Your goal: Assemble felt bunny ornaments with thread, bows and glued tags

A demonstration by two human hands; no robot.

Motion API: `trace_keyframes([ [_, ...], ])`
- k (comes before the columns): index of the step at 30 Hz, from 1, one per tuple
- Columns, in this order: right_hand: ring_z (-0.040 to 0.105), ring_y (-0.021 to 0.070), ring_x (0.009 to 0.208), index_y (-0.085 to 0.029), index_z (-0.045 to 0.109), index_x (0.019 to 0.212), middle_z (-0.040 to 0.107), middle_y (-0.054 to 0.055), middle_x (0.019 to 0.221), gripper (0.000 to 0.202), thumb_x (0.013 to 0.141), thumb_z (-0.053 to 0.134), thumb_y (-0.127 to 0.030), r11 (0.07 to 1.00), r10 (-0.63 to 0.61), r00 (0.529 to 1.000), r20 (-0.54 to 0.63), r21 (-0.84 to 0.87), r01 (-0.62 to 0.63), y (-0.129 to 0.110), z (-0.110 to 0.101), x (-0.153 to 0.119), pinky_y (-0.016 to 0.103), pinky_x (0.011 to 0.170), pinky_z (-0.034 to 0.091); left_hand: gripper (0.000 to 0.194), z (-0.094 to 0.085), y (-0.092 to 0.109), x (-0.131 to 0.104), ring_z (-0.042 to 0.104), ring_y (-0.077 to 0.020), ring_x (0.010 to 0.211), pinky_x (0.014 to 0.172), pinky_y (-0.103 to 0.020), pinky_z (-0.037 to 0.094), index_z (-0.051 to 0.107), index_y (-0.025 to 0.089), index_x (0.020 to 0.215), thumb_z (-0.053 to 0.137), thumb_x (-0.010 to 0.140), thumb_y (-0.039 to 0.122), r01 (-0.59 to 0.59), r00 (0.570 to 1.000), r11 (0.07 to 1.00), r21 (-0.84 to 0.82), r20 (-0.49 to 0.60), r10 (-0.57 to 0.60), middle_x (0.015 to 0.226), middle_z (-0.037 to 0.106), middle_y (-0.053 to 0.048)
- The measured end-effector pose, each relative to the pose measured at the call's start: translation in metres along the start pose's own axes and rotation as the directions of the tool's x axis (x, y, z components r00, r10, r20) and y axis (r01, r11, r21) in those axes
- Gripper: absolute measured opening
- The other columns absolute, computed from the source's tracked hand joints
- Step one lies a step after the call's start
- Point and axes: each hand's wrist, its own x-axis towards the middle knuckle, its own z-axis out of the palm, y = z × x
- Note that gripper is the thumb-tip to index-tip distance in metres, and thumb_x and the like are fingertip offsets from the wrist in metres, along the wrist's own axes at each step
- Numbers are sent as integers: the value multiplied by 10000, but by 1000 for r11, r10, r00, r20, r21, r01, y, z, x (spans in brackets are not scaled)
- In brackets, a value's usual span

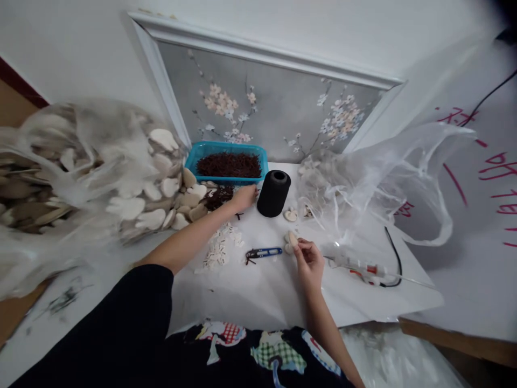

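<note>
Cream in colour, a small flat piece (293, 238) was pinched between the thumb and fingers of the right hand (311, 262), over the white table (258, 231). The left hand (244, 198) was stretched forward, between the blue tray (264, 161) and the black spool (273, 195); how far its fingers were open, and whether they held something, I could not tell. Dark brown strings (229, 165) filled the tray. Blue snips (266, 251) lay to the left of the held piece, and beside them was a heap of small white bits (220, 249). On the right side lay a glue gun (365, 269). More pale pieces (163, 188) were piled at the left, near a thin plastic bag (117, 140).
</note>
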Motion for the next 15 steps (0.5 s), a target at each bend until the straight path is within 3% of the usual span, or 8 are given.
trace_keyframes([
  [5,675,241,916,-211,642,764,702,56,887,200,781,696,-403,999,35,992,118,20,-38,-6,4,-8,383,840,525,110,-22,-14,-43,611,-198,944,838,-319,460,569,173,976,474,930,205,27,998,999,-24,-53,-28,1130,566,-84],
  [8,675,245,907,-213,642,752,700,58,880,200,773,708,-400,998,43,984,174,28,-48,-9,8,-13,392,842,527,109,-33,-21,-60,590,-164,822,763,-278,453,521,184,969,422,939,218,45,997,994,-103,-51,-50,935,601,-38],
  [12,673,254,921,-212,641,758,704,61,887,209,765,718,-406,998,48,985,167,20,-52,-8,9,-13,407,856,517,154,-38,-22,-66,506,-122,601,590,-227,411,484,185,959,337,951,230,115,991,974,-196,-39,-125,740,564,7],
  [15,669,260,952,-205,632,771,709,74,913,233,773,709,-425,998,52,991,119,11,-54,-7,6,-10,413,879,504,194,-41,-16,-65,469,-123,529,547,-233,380,523,174,962,347,938,251,153,987,964,-216,-21,-162,657,548,15],
])
